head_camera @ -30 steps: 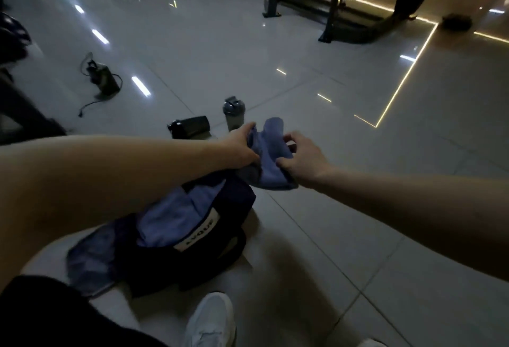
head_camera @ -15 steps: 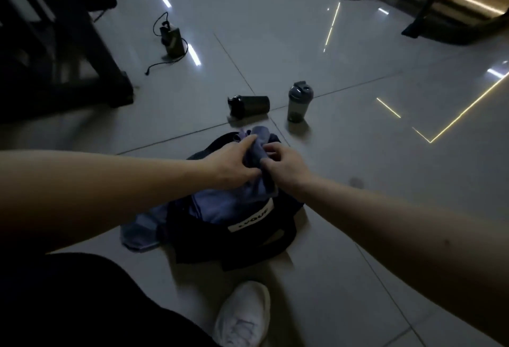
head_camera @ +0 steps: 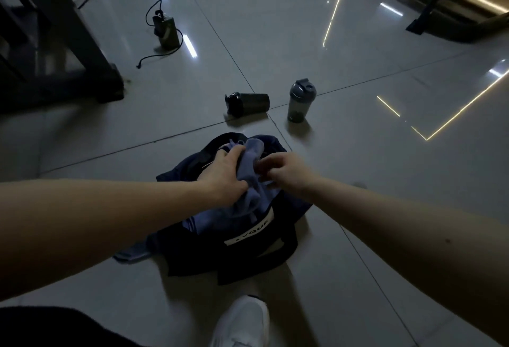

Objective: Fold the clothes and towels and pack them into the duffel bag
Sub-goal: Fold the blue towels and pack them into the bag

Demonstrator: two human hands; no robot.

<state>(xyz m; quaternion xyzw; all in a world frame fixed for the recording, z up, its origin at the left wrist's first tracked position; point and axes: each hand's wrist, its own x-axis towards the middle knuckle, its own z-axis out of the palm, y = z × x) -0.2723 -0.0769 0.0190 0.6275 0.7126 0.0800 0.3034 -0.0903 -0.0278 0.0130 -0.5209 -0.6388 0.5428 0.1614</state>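
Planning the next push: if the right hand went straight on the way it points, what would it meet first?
The blue towel, bunched over the open duffel bag and gripped by the left hand. The right hand points left at it, close or already touching; blur hides which.

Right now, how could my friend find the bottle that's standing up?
Start at the dark duffel bag on the floor. Just past it are two bottles. Yours is the right one, the grey shaker bottle standing upright, while the black bottle lies on its side.
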